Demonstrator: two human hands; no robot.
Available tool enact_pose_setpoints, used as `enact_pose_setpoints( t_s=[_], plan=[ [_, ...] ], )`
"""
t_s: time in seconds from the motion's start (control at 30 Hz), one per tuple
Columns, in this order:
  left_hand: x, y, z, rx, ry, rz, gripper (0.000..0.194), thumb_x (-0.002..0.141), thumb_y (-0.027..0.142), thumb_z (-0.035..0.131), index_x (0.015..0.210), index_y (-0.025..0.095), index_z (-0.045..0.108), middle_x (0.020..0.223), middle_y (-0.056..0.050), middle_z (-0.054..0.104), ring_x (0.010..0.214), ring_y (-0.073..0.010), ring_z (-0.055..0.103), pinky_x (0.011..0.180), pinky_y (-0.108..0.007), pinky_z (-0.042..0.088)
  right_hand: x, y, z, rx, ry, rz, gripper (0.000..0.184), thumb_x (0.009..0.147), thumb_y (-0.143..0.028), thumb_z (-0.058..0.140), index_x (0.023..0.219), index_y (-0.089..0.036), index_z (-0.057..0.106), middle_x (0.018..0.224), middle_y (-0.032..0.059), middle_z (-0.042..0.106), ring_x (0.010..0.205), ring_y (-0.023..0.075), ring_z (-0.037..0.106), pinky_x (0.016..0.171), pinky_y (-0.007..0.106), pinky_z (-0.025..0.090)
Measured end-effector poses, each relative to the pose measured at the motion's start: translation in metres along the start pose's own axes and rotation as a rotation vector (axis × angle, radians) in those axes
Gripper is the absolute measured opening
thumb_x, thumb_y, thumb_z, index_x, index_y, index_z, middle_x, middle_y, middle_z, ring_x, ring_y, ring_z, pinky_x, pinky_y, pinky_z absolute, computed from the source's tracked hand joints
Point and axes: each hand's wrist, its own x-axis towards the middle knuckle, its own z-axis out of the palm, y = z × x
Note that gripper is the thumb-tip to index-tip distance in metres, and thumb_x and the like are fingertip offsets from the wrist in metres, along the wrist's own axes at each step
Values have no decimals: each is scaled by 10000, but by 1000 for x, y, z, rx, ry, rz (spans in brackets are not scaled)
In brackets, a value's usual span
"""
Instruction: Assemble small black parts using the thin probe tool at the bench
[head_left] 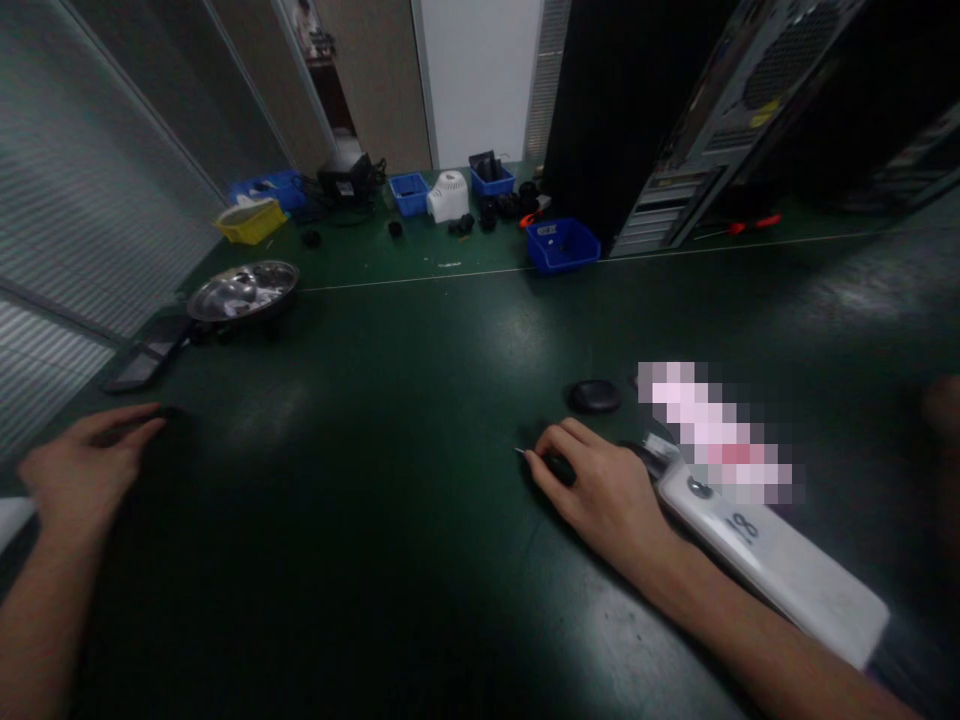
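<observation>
My left hand is at the left side of the green table, its thumb and fingers closed on a small black piece whose kind I cannot make out. Toward the right, my right hand is curled around a dark-handled tool that looks like a small screwdriver. Its thin metal tip points left, just above or on the tabletop. Behind that hand lies a black computer mouse. A long white device marked 18 rests beside my right wrist, next to a blurred-out pink and white item.
A metal bowl with small pieces stands at the back left, near a dark flat tablet. Farther back are a yellow bin, blue bins, a white housing and black parts. Computer towers stand at right.
</observation>
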Motion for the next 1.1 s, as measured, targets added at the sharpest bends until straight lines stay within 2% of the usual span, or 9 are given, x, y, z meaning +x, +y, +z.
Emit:
enact_pose_setpoints(
  t_s=[0.1, 0.17, 0.37, 0.5, 0.6, 0.67, 0.87, 1.0, 1.1],
  plan=[
    [-4, 9, -4, -61, 5, -25, 403, 868, 521, 612, 1181, 280, 694, 1235, 42, 706, 997, -188, 666, 869, -266, 484, 0, -1, 0, -10, 1, 3, 218, 1027, -381, 517, 924, -228, 634, 954, 18, 650, 739, 165, 635, 670, 304, 461],
    [-5, 9, -5, -86, 15, 31, 400, 863, 500, 609, 1166, 254, 700, 1244, 26, 699, 1023, -198, 661, 893, -270, 484, 0, -1, 0, -11, 7, -8, 219, 1028, -381, 515, 926, -228, 635, 954, 18, 649, 733, 162, 633, 667, 304, 458],
    [-4, 5, -4, 90, 71, 196, 395, 937, 459, 485, 1158, 221, 711, 1259, -41, 699, 1128, -244, 652, 1009, -354, 454, 0, 1, 1, -3, 20, -14, 215, 1023, -385, 522, 928, -231, 639, 952, 22, 660, 725, 161, 642, 658, 299, 452],
    [-8, 12, -10, 174, 39, 192, 399, 943, 460, 473, 1187, 241, 700, 1254, -31, 704, 1092, -262, 658, 1020, -394, 441, 0, 2, 1, -5, 9, -14, 217, 1025, -387, 516, 930, -232, 634, 957, 20, 657, 736, 164, 646, 665, 302, 454],
    [-11, 16, -13, 205, 5, 176, 421, 946, 488, 441, 1203, 259, 684, 1214, -1, 716, 1041, -246, 656, 1014, -381, 434, -1, 2, 1, -8, 10, -21, 225, 1026, -395, 513, 934, -232, 637, 959, 21, 658, 730, 162, 640, 651, 300, 446],
    [-11, 16, -13, 210, 5, 181, 435, 949, 494, 416, 1186, 245, 683, 1197, 5, 717, 1016, -228, 653, 978, -340, 442, -1, 3, 1, -7, 12, -24, 220, 1025, -393, 517, 937, -233, 640, 962, 18, 656, 728, 159, 636, 642, 298, 442],
    [-13, 13, -11, 305, 109, 267, 508, 995, 523, 330, 1168, 204, 686, 1216, -79, 675, 1058, -239, 620, 763, -282, 418, -1, 1, 0, 8, 2, -22, 205, 1027, -380, 524, 938, -235, 638, 966, 7, 644, 729, 152, 628, 660, 302, 454],
    [-14, 18, -13, 353, 37, 185, 498, 984, 529, 355, 1120, 196, 699, 1113, -75, 698, 917, -233, 616, 657, -268, 353, -1, 2, 0, 6, 0, -29, 208, 1027, -380, 518, 946, -231, 640, 973, 16, 647, 736, 155, 628, 652, 298, 452],
    [-14, 21, -16, 330, 47, 189, 522, 949, 562, 398, 1129, 179, 704, 1092, -93, 678, 838, -233, 578, 607, -261, 321, -1, 3, 1, 13, 4, -38, 204, 1025, -376, 521, 951, -229, 641, 974, 19, 648, 730, 150, 624, 641, 290, 447]
  ],
)
